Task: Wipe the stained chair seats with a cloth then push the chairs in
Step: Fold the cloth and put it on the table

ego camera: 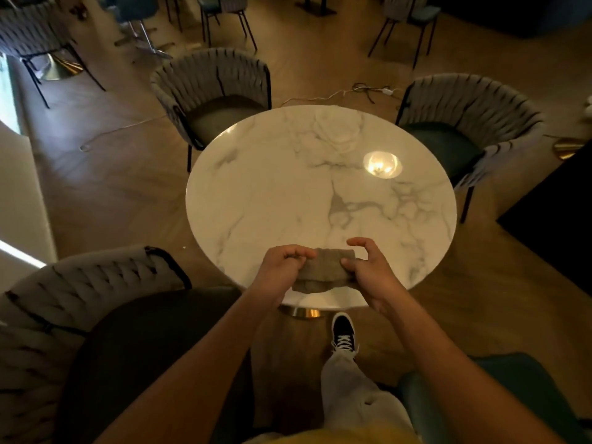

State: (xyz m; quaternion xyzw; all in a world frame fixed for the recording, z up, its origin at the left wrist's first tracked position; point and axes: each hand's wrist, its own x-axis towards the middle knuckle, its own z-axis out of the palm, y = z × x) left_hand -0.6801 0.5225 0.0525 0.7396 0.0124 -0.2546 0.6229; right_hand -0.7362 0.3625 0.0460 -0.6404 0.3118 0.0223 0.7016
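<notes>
**At the bench's near edge, cloth held in both hands**

Over the round marble bench, the left hand and right hand each pinch an end of the folded brown cloth. A woven-backed chair sits pulled out at lower left; two more chairs stand across.

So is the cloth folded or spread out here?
Folded: the cloth shows stacked layers, held bunched between left hand and right hand above the table edge.
</notes>
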